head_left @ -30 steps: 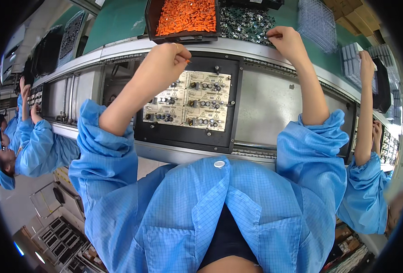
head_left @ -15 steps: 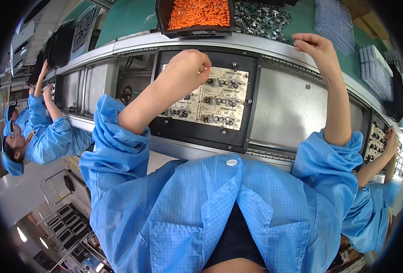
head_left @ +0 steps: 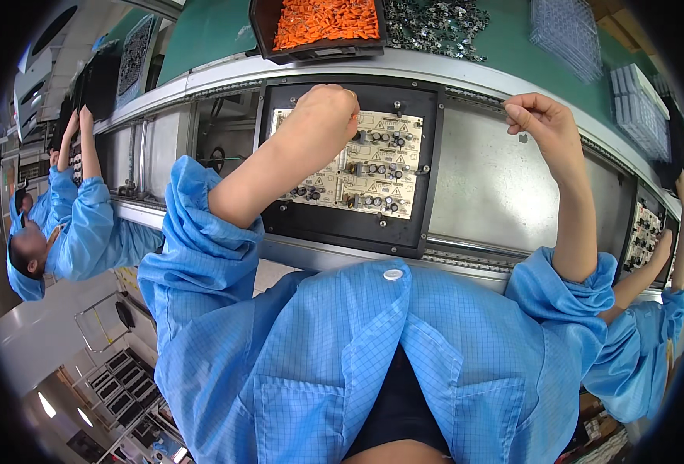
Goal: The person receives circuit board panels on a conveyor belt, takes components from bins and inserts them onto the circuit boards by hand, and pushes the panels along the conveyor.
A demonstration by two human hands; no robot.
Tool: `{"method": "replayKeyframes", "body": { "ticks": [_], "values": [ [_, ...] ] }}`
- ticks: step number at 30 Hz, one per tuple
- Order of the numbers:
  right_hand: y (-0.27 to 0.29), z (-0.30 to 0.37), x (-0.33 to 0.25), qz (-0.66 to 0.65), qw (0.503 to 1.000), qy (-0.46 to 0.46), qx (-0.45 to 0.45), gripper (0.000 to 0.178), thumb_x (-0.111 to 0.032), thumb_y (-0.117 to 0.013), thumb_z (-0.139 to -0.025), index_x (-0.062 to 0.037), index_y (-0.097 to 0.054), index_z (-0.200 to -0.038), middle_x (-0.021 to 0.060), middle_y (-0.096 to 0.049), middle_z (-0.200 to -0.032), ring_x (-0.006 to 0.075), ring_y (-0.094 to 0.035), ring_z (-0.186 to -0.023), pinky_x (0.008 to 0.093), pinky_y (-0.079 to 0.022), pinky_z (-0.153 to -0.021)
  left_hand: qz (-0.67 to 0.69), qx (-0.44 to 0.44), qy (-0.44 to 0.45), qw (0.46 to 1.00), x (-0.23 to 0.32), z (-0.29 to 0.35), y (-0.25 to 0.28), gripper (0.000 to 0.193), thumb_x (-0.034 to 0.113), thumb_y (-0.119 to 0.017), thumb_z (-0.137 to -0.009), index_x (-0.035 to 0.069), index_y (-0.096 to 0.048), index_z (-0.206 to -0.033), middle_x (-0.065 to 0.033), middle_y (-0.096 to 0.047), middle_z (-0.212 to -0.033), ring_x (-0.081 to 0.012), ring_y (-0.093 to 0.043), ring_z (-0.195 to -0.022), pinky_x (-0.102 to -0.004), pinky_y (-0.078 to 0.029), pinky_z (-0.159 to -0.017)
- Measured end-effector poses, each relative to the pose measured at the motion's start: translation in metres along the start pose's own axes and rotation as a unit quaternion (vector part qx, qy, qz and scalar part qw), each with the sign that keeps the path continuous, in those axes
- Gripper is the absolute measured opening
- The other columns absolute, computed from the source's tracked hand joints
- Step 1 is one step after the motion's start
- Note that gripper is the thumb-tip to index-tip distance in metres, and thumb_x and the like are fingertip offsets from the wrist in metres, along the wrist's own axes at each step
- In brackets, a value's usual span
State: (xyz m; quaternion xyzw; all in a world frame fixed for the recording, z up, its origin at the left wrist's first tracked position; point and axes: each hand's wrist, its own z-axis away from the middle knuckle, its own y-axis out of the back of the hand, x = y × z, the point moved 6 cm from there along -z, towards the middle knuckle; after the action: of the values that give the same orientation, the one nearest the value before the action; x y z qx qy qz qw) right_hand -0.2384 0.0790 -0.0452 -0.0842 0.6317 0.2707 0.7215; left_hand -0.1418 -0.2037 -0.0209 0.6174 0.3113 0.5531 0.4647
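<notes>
A panel of pale circuit boards (head_left: 384, 166) lies in a black frame (head_left: 432, 178) in front of me, dotted with small dark cylindrical parts. Over its upper middle is my left hand (head_left: 325, 112), with fingers curled closed; whatever they pinch is hidden from this side. To the right, above the bare metal of the line, hovers my right hand (head_left: 541, 120), thumb and forefinger brought together. Anything between those fingertips is too small to make out. Behind the frame stands a black bin of orange parts (head_left: 326, 25), and beside it lies a heap of small dark metallic parts (head_left: 438, 29).
Clear plastic trays (head_left: 566, 35) and a stack of whitish trays (head_left: 637, 108) stand on the green bench at the right. A metal rail (head_left: 481, 77) runs between bench and line. Co-workers in blue sit at left (head_left: 98, 232) and right (head_left: 636, 356).
My right hand has drawn back from the small-parts heap toward me, over the metal line. The left hand stays over the boards, nearly unmoved. The right co-worker's arms have shifted.
</notes>
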Motion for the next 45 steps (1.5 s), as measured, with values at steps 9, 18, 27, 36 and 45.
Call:
{"method": "replayKeyframes", "body": {
  "ticks": [9,18,27,36,45],
  "values": [
    [-0.020,0.014,-0.007,-0.068,0.998,0.008,-0.013,0.013,-0.009,-0.066,-0.088,0.0021,-0.066,-0.095,0.0041,-0.064,-0.079,0.0108,-0.062,-0.073,0.0242,-0.052,-0.065,-0.055,-0.026,-0.003,0.998,-0.001,-0.005,-0.006,0.012,0.006,-0.064,-0.077,-0.004,-0.065,-0.083,-0.0184,-0.066,-0.081,-0.0355,-0.063,-0.084,-0.0424,-0.050,-0.078],
    [-0.044,0.027,-0.009,-0.062,0.996,0.036,-0.061,0.013,0.004,-0.062,-0.086,0.0052,-0.069,-0.096,0.0092,-0.060,-0.096,0.0138,-0.061,-0.079,0.0271,-0.055,-0.070,-0.068,-0.073,0.009,0.995,-0.005,-0.014,-0.011,0.010,0.005,-0.061,-0.077,-0.004,-0.064,-0.081,-0.0205,-0.065,-0.079,-0.0366,-0.064,-0.083,-0.0435,-0.051,-0.077],
    [-0.080,0.044,-0.027,0.031,0.994,0.080,-0.070,0.021,0.012,-0.054,-0.085,0.0048,-0.068,-0.099,0.0084,-0.057,-0.095,0.0151,-0.059,-0.082,0.0267,-0.051,-0.073,-0.004,0.134,0.019,0.991,-0.035,-0.045,0.053,0.019,0.017,-0.064,-0.083,-0.001,-0.066,-0.091,-0.0170,-0.066,-0.074,-0.0274,-0.066,-0.070,-0.0367,-0.051,-0.064],
    [-0.134,0.034,-0.058,0.326,0.912,0.244,-0.048,0.027,0.005,-0.061,-0.080,-0.0024,-0.059,-0.106,0.0134,-0.060,-0.090,0.0287,-0.060,-0.085,0.0364,-0.050,-0.075,-0.132,0.199,0.091,0.967,-0.105,-0.082,0.063,0.011,0.006,-0.064,-0.074,-0.004,-0.063,-0.070,-0.0279,-0.062,-0.074,-0.0441,-0.063,-0.077,-0.0477,-0.052,-0.069],
    [-0.141,0.030,-0.061,0.352,0.904,0.233,-0.068,0.029,0.006,-0.062,-0.079,-0.0038,-0.056,-0.106,0.0131,-0.059,-0.086,0.0290,-0.061,-0.082,0.0383,-0.051,-0.072,-0.092,0.292,0.045,0.951,-0.116,-0.075,0.065,0.011,0.004,-0.057,-0.075,-0.005,-0.062,-0.068,-0.0291,-0.061,-0.073,-0.0457,-0.061,-0.075,-0.0494,-0.049,-0.069]
  ]
}}
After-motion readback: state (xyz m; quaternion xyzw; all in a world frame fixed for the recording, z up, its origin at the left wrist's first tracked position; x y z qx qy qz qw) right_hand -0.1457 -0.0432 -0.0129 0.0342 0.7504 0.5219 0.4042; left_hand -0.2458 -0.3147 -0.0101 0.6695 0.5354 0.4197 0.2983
